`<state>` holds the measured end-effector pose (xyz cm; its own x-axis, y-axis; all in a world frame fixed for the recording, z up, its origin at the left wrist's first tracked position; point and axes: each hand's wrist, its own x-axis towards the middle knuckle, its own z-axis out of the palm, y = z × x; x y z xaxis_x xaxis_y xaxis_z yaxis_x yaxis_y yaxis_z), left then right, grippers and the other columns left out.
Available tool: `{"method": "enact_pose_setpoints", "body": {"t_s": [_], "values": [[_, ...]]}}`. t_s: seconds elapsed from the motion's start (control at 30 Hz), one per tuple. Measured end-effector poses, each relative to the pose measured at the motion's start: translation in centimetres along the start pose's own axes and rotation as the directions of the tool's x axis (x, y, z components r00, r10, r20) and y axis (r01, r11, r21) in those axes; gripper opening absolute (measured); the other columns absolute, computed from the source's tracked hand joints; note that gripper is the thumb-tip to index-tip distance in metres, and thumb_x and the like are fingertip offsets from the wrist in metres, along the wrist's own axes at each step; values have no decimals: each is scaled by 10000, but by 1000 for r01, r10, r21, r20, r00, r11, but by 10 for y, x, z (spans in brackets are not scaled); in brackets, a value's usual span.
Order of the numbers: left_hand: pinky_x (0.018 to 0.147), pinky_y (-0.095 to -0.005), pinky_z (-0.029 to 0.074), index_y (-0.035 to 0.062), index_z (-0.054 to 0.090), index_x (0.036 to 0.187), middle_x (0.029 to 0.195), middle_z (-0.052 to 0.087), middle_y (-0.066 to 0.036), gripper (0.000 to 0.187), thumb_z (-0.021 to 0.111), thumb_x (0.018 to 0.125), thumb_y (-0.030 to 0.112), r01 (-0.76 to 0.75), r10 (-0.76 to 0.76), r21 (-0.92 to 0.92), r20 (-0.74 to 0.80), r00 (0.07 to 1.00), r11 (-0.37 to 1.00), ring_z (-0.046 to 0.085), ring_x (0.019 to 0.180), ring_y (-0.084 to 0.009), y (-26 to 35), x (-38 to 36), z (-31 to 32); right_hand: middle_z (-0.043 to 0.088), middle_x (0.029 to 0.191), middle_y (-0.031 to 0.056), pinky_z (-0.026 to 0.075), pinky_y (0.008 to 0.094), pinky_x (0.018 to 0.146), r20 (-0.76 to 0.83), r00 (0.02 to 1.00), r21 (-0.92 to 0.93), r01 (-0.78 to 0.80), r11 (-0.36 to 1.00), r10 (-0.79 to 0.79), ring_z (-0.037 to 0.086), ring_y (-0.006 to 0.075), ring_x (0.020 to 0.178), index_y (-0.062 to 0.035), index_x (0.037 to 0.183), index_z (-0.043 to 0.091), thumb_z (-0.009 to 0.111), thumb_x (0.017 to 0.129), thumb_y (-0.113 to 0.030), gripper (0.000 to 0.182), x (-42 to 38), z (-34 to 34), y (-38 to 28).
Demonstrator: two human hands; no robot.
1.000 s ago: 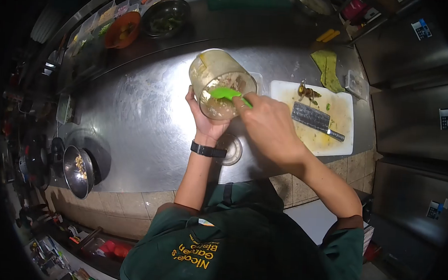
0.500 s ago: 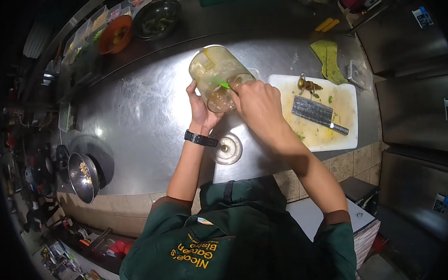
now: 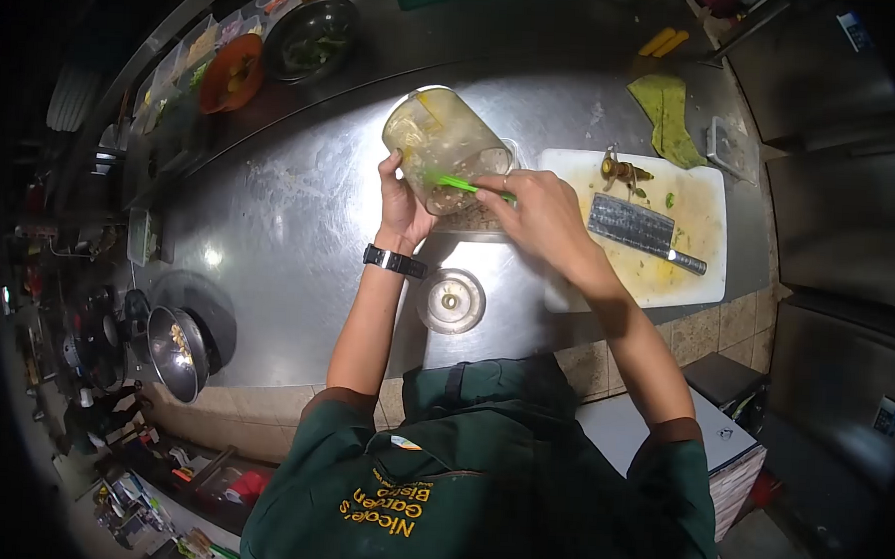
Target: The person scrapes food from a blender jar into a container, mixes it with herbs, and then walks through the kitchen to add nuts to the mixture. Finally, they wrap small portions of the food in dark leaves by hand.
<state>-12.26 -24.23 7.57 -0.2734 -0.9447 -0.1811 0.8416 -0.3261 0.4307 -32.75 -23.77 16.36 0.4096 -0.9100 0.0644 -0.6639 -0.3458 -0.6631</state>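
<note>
My left hand (image 3: 405, 206) holds a cloudy plastic jar (image 3: 436, 137), tilted with its mouth toward the lower right. My right hand (image 3: 540, 216) grips a bright green utensil (image 3: 460, 184), whose far end reaches into the jar's mouth. Pale, wet residue coats the jar's inside. Under the mouth lies a container (image 3: 473, 219) with brownish, grainy contents, partly hidden by the jar and my right hand. A round clear lid (image 3: 451, 302) lies on the steel counter (image 3: 280, 222) nearer my body.
On the right, a white cutting board (image 3: 695, 205) carries a cleaver (image 3: 631, 225) and a dark brown item (image 3: 624, 169). Beyond it is a yellow-green cloth (image 3: 667, 117). A metal bowl (image 3: 177, 356) sits at left, with an orange bowl (image 3: 231, 74) and a black bowl (image 3: 310, 40) at the back.
My right hand has drawn back right and down from the jar's mouth, exposing more of the green utensil. More of the container beneath now shows.
</note>
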Motion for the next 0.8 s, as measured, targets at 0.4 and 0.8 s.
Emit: {"method": "enact_pose_setpoints", "body": {"t_s": [0.4,0.8], "values": [[1009,-482,515,35,421,1420,1375,531,-179,785,612,853,543,16,-7,141,-66,998,990,579,1210,-332,-7,11,-9,677,817,92,542,423,631,-116,993,-184,-40,982,19,659,316,669,-120,1049,742,647,907,-218,197,5,17,10],[1008,-456,518,5,411,1400,1299,555,-154,775,695,824,440,-103,171,335,-179,969,936,577,1204,-292,-1,19,-1,653,802,72,526,385,624,-44,999,20,15,1000,-14,651,279,702,-131,1081,749,675,904,-197,202,-46,-3,57]]}}
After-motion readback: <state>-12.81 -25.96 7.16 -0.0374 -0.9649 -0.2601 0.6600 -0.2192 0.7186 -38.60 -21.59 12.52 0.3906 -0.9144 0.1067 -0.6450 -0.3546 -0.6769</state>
